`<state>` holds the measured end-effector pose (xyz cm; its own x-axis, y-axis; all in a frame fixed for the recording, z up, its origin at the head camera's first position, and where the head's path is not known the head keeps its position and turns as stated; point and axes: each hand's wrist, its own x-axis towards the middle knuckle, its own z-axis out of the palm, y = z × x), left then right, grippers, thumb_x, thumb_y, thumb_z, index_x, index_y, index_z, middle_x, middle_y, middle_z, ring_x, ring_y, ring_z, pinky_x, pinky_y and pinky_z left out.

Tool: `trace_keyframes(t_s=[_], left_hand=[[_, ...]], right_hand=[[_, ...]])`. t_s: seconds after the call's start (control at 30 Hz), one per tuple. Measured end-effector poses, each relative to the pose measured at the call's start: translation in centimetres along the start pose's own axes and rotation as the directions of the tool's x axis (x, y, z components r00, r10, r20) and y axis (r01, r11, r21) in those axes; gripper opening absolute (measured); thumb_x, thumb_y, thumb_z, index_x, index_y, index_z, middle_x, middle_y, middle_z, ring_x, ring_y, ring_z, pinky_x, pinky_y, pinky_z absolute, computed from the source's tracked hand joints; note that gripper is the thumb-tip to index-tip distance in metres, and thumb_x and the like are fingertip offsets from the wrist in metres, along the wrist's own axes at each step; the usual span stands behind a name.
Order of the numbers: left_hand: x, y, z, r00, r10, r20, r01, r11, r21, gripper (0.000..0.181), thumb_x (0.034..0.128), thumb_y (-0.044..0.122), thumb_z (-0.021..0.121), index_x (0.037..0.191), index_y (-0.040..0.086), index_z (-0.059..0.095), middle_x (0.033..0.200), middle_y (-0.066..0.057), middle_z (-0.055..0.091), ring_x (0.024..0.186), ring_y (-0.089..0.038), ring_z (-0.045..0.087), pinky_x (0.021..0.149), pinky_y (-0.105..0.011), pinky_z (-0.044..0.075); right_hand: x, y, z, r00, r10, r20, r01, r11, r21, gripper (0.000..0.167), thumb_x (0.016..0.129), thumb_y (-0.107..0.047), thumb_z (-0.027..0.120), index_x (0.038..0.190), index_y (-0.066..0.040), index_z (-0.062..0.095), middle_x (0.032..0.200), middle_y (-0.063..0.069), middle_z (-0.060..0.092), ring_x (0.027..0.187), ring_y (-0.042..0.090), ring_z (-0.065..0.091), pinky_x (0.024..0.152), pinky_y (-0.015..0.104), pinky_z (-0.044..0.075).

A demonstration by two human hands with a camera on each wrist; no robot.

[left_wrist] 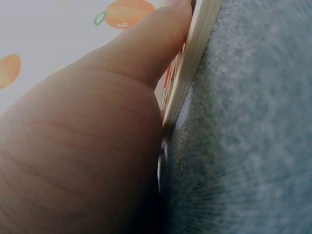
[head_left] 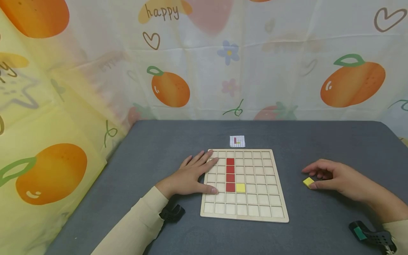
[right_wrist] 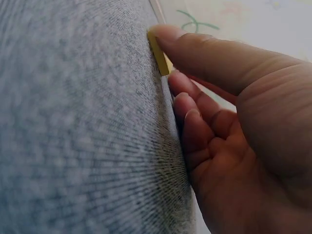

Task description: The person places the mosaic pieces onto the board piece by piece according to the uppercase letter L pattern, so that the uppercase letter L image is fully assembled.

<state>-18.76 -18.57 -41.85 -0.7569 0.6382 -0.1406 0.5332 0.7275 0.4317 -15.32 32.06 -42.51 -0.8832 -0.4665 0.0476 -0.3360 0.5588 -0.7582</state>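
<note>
A light wooden grid board (head_left: 258, 217) lies on the table. My left hand (head_left: 188, 175) rests spread over its left edge, fingertips on the upper-left squares and thumb lower down; the left wrist view shows the thumb (left_wrist: 141, 48) along the board's side. In the grid, several red squares (head_left: 230, 174) form a column, with one yellow square (head_left: 240, 187) beside the lowest. To the right of the board, a loose yellow tile (head_left: 307, 182) lies on the table. My right hand (head_left: 341, 179) touches that tile with the thumb (right_wrist: 204, 53), while the index finger stands apart from it.
A small printed card (head_left: 237, 141) with a grid pattern lies just behind the board. The grey table (head_left: 178, 138) reaches back to a fruit-patterned cloth (head_left: 204, 71), and more of this cloth hangs on the left.
</note>
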Motion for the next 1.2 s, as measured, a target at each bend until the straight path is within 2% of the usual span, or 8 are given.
trace_keyframes(t_s=[0.2,0.37,0.47,0.57,0.77,1.2], left_hand=[[0.0,0.1,0.0,1.000,-0.003,0.002,0.003,1.000,0.001,0.110,0.0940,0.076,0.070,0.177,0.028,0.017,0.182,0.003,-0.002,0.166,-0.025,-0.007,0.126,-0.062,-0.004],[-0.1,0.1,0.0,1.000,-0.004,0.003,0.004,1.000,0.000,0.110,0.0936,0.077,0.070,0.177,0.028,0.017,0.182,0.003,-0.003,0.166,-0.025,-0.007,0.126,-0.062,-0.004],[-0.1,0.1,0.0,1.000,-0.005,0.004,0.005,1.000,0.002,0.110,0.0936,0.077,0.070,0.177,0.028,0.017,0.182,0.003,-0.003,0.166,-0.025,-0.007,0.126,-0.062,-0.004],[0.0,0.0,0.1,1.000,-0.006,0.005,0.006,1.000,0.006,0.110,0.0935,0.077,0.070,0.177,0.028,0.017,0.182,0.004,-0.003,0.166,-0.025,-0.007,0.127,-0.062,-0.004],[0.0,0.1,0.0,1.000,-0.008,0.003,0.008,1.000,0.006,0.110,0.0933,0.078,0.070,0.177,0.029,0.017,0.182,0.004,-0.003,0.166,-0.025,-0.007,0.127,-0.062,-0.004],[0.0,0.1,0.0,1.000,-0.011,0.004,0.011,1.000,0.005,0.110,0.0935,0.077,0.070,0.177,0.029,0.017,0.182,0.005,-0.003,0.166,-0.024,-0.007,0.127,-0.061,-0.004]], right_hand=[[-0.1,-0.4,-0.1,0.999,-0.035,0.027,0.034,0.999,0.018,0.022,0.097,-0.003,0.083,0.116,-0.013,0.078,0.108,0.002,0.064,0.086,0.018,0.056,0.067,0.031,0.048],[0.0,-0.6,0.0,0.999,-0.007,0.042,0.005,0.999,0.045,0.015,0.100,-0.004,0.080,0.112,-0.012,0.076,0.098,0.001,0.067,0.080,0.019,0.060,0.065,0.031,0.050],[0.0,-0.7,0.1,1.000,0.010,0.022,-0.011,0.999,0.052,0.011,0.101,-0.004,0.078,0.109,-0.012,0.076,0.091,0.002,0.068,0.077,0.019,0.061,0.064,0.031,0.050],[0.0,-1.0,0.3,0.999,0.023,-0.036,-0.021,0.999,0.046,0.011,0.101,-0.004,0.079,0.105,-0.013,0.077,0.089,0.003,0.069,0.077,0.020,0.062,0.064,0.030,0.050],[0.3,-1.7,0.7,0.992,0.054,-0.117,-0.046,0.997,0.069,0.010,0.099,-0.003,0.081,0.107,-0.009,0.078,0.090,0.005,0.070,0.078,0.019,0.062,0.065,0.028,0.050],[1.1,-4.0,2.8,0.993,0.000,-0.115,0.018,0.988,0.151,0.011,0.101,-0.002,0.078,0.112,-0.007,0.079,0.090,0.006,0.074,0.075,0.021,0.067,0.062,0.031,0.053]])
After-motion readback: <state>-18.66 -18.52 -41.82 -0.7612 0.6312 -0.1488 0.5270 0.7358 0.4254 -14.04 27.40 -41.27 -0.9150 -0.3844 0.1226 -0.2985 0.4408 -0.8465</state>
